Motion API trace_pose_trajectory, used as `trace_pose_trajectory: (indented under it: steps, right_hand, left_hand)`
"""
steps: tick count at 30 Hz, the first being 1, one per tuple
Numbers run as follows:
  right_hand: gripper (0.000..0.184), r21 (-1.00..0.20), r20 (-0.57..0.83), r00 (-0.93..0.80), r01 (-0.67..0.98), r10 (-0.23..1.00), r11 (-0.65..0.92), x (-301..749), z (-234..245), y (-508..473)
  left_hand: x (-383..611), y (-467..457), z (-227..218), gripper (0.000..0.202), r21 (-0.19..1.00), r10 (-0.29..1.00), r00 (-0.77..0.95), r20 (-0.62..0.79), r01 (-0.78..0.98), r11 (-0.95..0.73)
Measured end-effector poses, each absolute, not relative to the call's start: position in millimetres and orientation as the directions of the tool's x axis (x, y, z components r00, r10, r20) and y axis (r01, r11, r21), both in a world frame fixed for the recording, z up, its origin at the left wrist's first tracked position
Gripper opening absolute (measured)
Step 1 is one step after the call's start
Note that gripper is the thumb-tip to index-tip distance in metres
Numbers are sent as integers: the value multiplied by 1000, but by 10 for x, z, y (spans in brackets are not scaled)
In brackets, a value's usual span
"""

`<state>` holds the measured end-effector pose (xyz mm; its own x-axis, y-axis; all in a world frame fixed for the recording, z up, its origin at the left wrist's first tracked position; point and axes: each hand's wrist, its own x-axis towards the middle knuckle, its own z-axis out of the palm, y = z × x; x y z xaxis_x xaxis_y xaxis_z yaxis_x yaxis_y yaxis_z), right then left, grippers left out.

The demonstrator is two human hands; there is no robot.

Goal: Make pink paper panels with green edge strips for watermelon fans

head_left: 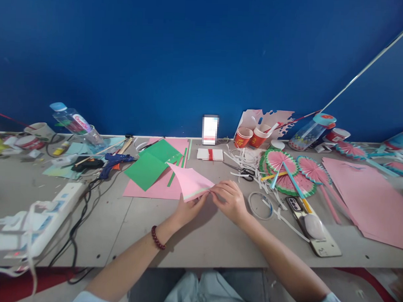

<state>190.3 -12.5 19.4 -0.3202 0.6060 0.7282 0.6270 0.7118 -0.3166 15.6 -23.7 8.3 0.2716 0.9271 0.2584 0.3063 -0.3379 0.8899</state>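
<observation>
A pink sheet of paper (191, 182) with a pale green strip along its near edge is held above the table. My left hand (190, 208) supports it from below, its fingers partly hidden by the sheet. At the sheet's right corner, my right hand (230, 199) pinches the edge between thumb and fingers, close to the left fingertips. Just beyond lie green paper sheets (148, 166) on a larger pink sheet (134, 192), with narrow green strips (171, 180) beside them.
Watermelon-patterned paper fans (280, 164), scissors (248, 174), a tape roll (261, 205) and a phone (328, 248) lie to the right. A blue glue gun (113, 163), black cables (75, 230) and a power strip (58, 214) are on the left. Red paper cups (244, 137) stand by the blue wall.
</observation>
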Motion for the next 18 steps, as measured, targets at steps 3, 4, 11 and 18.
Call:
trace_pose_trajectory:
  steps: [3,4,11,18]
  right_hand:
    - [15,-252,738,-346,656,580,711,1903,205,-131]
    - [15,-236,737,-354,663,575,710,1905,206,-133]
    - [17,-206,731,-382,667,566,716,1901,179,-137]
    - [17,-567,636,-215,521,741,638,1863,193,-156]
  left_hand:
    - [140,-234,79,33,870,916,292,274,330,-365]
    - [135,-230,74,32,865,914,295,279,337,-373]
    - [120,-190,-13,30,792,872,328,364,384,-475]
    - [120,-203,8,30,795,869,342,358,377,-476]
